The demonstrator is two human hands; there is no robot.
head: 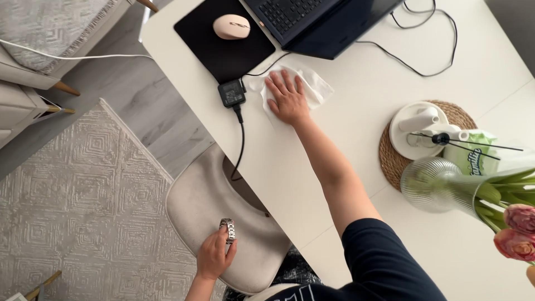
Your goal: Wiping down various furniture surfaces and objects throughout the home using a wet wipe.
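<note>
On the white desk, the right hand lies flat on a white cloth, with the fingers spread out and pressing the cloth down, not closed around it. The cloth is crumpled and sits just beside a small black power adapter, whose cable hangs over the desk edge. Behind the cloth there are a black mouse pad with a beige mouse on it, and a dark laptop. To the right, well apart from the hand, a round woven mat carries a white stand, and a ribbed glass vase with pink tulips stands near it. Below the desk, over a beige chair, the left hand has its fingers clenched on a silver metal wristwatch.
</note>
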